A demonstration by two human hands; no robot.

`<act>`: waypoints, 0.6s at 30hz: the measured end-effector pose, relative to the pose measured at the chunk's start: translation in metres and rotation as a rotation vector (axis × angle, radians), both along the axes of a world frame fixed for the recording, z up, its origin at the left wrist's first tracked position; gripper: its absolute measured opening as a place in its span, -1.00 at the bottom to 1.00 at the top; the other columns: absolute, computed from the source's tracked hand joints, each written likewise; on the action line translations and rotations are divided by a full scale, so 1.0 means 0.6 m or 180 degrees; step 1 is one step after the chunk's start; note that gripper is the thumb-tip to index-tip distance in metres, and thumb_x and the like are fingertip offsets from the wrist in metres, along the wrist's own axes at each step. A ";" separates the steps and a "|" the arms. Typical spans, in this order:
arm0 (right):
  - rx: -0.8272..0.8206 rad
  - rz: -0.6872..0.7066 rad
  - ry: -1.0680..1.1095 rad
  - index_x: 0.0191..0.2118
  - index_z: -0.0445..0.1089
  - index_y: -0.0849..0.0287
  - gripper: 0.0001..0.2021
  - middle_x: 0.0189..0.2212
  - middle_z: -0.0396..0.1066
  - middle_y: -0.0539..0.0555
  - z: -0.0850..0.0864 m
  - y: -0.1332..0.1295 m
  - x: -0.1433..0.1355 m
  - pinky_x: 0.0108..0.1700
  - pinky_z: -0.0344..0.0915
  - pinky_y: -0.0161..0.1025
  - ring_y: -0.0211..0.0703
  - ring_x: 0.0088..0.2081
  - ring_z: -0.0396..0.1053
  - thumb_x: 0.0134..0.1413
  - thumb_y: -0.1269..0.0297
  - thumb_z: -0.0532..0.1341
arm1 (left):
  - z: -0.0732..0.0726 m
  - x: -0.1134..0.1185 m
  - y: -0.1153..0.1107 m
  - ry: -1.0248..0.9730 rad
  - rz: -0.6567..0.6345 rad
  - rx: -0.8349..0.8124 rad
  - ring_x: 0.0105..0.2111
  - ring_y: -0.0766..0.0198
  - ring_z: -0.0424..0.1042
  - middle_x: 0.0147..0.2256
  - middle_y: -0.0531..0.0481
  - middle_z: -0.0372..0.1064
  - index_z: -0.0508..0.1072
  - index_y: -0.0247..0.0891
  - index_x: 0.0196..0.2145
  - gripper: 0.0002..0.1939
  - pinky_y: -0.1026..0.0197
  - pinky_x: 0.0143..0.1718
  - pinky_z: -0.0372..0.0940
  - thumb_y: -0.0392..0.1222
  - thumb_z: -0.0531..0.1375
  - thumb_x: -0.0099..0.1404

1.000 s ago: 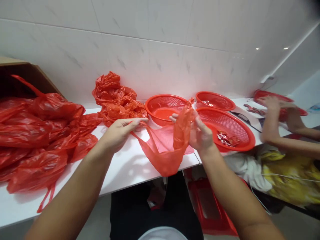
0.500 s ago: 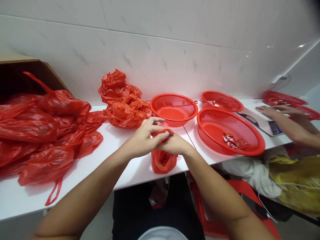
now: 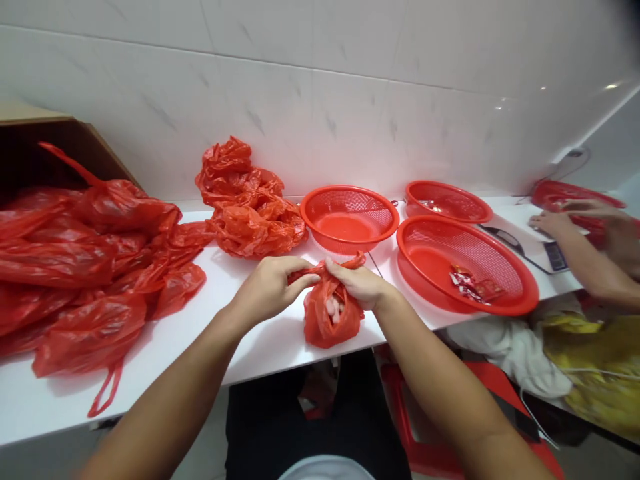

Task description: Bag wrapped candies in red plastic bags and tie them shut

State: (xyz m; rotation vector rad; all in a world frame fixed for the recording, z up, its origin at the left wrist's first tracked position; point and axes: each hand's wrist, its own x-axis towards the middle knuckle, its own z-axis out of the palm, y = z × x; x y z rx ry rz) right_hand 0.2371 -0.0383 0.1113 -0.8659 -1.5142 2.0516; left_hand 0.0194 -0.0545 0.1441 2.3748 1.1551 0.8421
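Note:
A small red plastic bag (image 3: 325, 331) sits upright at the front edge of the white table, between my hands. My left hand (image 3: 267, 287) pinches one twisted end of its top between thumb and fingers, pulled out to the left. My right hand (image 3: 364, 283) grips the bag's gathered neck, thumb on top, with another twisted end sticking up past it. Through a gap in the bag's front, pale shapes show; I cannot tell whether they are fingertips or contents.
Filled red bags (image 3: 90, 267) heap up at left by a cardboard box (image 3: 107, 157). Crumpled red bags (image 3: 250, 217) lie behind my left hand. Red baskets (image 3: 350, 243) stand at the back and right, one (image 3: 415, 287) holding wrapped packets. Another person's hands (image 3: 560, 223) work near a scale (image 3: 555, 257).
My hands, earlier overlapping above the bag, have moved apart. The left now pulls a twisted end leftward while the right grips the neck. The bag's mouth has been drawn together.

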 end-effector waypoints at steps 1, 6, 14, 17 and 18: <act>-0.0162 -0.0144 0.0050 -0.47 0.46 0.22 -0.23 -0.61 0.50 0.16 -0.002 0.002 -0.005 -0.60 0.35 -0.32 -0.18 -0.63 0.44 0.31 -0.44 0.01 | -0.003 0.002 -0.008 -0.0011 0.0163 0.0280 -0.37 0.23 0.49 -0.34 -0.03 0.58 0.66 -0.22 -0.21 -0.73 0.22 -0.31 0.32 -0.03 0.22 0.48; -0.0128 -0.0820 0.0499 -0.28 0.51 0.23 -0.45 -0.60 0.49 0.05 0.000 0.011 -0.017 -0.53 0.36 -0.36 -0.27 -0.63 0.37 0.34 -0.25 0.20 | -0.002 0.004 -0.043 -0.0607 0.0474 0.0618 -0.34 0.24 0.46 -0.31 -0.05 0.51 0.63 -0.20 -0.31 -0.78 0.21 -0.30 0.34 -0.08 0.26 0.45; 0.0418 -0.0388 0.0732 -0.43 0.48 0.19 -0.60 -0.59 0.42 -0.07 0.002 0.010 0.007 -0.44 0.31 -0.36 -0.33 -0.56 0.32 -0.06 -0.04 0.54 | -0.049 0.024 -0.022 -0.1515 -0.0397 -0.0871 0.23 -0.12 0.40 0.28 -0.28 0.33 0.21 -0.10 0.40 0.05 -0.05 0.18 0.38 -0.07 0.56 0.04; 0.1061 -0.0388 0.0324 -0.31 0.53 0.18 -0.75 -0.42 0.53 0.00 0.010 0.005 0.019 -0.29 0.37 -0.30 -0.26 -0.41 0.44 -0.03 0.18 0.51 | -0.064 0.031 -0.011 -0.1599 -0.0573 -0.1369 0.07 -0.07 0.52 0.09 -0.23 0.50 0.45 -0.22 0.19 -0.34 -0.02 0.10 0.41 -0.15 0.46 0.15; 0.1419 -0.0479 0.0116 -0.30 0.52 0.18 -0.82 -0.39 0.53 0.00 0.012 0.004 0.022 -0.26 0.35 -0.30 -0.25 -0.38 0.44 0.00 0.26 0.47 | -0.065 0.031 -0.009 -0.1589 -0.0492 -0.1385 0.01 -0.04 0.54 0.02 -0.20 0.54 0.51 -0.25 0.08 -0.49 -0.02 0.08 0.41 -0.17 0.42 0.17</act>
